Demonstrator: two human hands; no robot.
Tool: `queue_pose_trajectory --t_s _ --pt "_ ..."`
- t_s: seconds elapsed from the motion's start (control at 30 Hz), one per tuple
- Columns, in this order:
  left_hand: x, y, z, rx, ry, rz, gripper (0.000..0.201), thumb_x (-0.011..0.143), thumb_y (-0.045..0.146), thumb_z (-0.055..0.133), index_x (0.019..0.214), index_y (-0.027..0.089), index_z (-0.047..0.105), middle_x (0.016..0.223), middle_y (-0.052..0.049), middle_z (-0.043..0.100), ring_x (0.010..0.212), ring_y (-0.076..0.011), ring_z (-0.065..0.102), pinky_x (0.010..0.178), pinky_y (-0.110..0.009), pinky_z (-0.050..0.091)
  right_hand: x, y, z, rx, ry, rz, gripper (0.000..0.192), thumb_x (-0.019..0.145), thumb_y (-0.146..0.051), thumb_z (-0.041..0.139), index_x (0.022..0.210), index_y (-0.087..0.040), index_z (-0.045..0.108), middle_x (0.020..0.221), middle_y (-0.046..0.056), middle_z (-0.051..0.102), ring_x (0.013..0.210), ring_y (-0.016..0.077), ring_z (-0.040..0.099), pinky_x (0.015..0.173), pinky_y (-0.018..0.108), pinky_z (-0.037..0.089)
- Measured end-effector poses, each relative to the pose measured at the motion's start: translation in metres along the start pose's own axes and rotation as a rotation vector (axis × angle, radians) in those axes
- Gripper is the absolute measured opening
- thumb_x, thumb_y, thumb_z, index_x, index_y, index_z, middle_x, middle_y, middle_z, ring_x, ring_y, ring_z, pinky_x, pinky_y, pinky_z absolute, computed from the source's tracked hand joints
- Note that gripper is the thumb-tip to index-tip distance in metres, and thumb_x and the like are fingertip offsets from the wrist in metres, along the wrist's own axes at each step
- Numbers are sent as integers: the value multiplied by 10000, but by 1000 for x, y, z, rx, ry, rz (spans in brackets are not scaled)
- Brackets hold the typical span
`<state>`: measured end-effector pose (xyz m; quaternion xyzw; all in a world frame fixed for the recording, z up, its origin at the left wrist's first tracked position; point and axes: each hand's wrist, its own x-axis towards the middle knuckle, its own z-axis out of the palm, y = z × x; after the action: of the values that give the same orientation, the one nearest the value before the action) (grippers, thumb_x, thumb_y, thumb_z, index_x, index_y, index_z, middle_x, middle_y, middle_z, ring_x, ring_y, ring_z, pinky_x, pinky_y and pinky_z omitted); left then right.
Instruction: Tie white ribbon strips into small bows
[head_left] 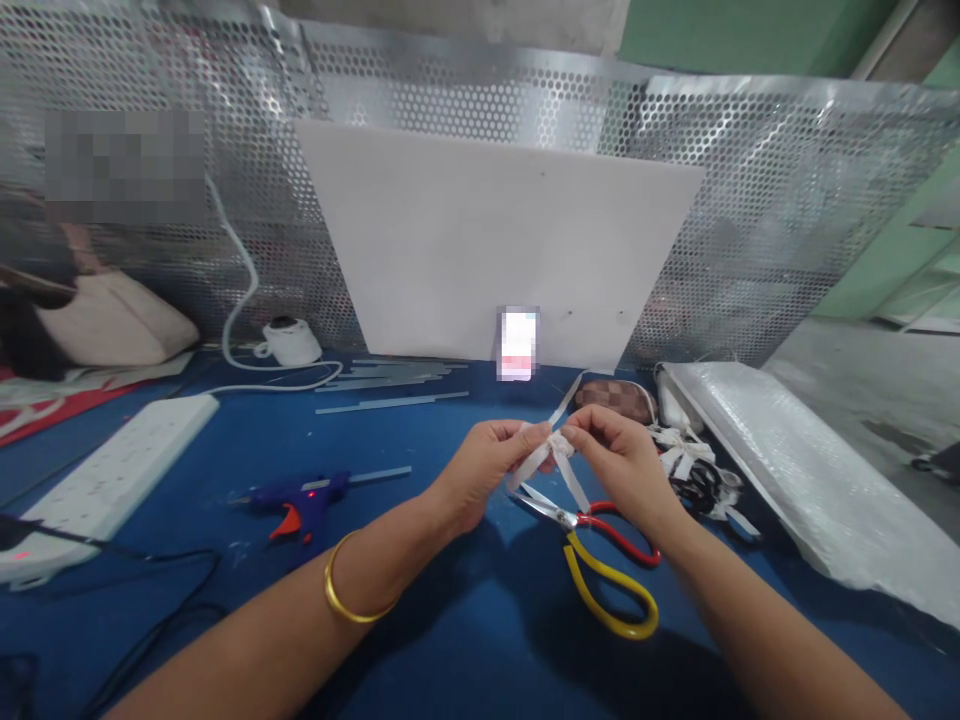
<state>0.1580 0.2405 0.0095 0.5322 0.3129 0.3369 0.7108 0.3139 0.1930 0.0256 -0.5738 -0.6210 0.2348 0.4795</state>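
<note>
Lighting: moderate and diffuse, with soft shadows that darkened the near blue tabletop, a lit screen that glared white, highlights that streaked the perforated metal sheet and glossy plastic wrap, pixelated patches, and outer edges that were stretched and softly blurred

- The blue tabletop carried a white power strip
- A glue gun lay near it
- Scissors lay near the middle
- Glue sticks lay farther back
</note>
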Motion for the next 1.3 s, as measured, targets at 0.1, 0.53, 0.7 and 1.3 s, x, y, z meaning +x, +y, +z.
queue_pose_trajectory --t_s 0.1,0.53,0.7,1.3 --pt "-1 4 -1 -18 -11 32 332 756 457 602 779 138 691 730 -67 664 646 -136 561 601 -233 390 1 -2 -3 38 15 42 163 802 -291 555 678 -186 573 632 -3 562 591 129 479 560 252 374" --pt "0 0 2 -115 147 26 214 675 322 698 743 121 670 659 -25 638 572 -109 529 572 -224 391 3 1 1 392 -140 259 259 764 -418 617 769 -160 594 673 5 603 629 122 531 614 248 402" --pt "0 1 2 -107 119 11 206 702 311 663 760 114 672 676 -42 633 603 -126 546 590 -240 401 0 0 4 391 -182 268 222 730 -361 655 675 -158 587 622 0 614 597 117 537 591 243 386" --pt "1 -5 4 89 241 85 282 638 366 717 759 113 694 573 3 577 516 -81 448 495 -205 325 -8 11 19 140 -194 201 268 827 -359 531 637 -172 506 512 -29 507 460 94 439 480 231 338"
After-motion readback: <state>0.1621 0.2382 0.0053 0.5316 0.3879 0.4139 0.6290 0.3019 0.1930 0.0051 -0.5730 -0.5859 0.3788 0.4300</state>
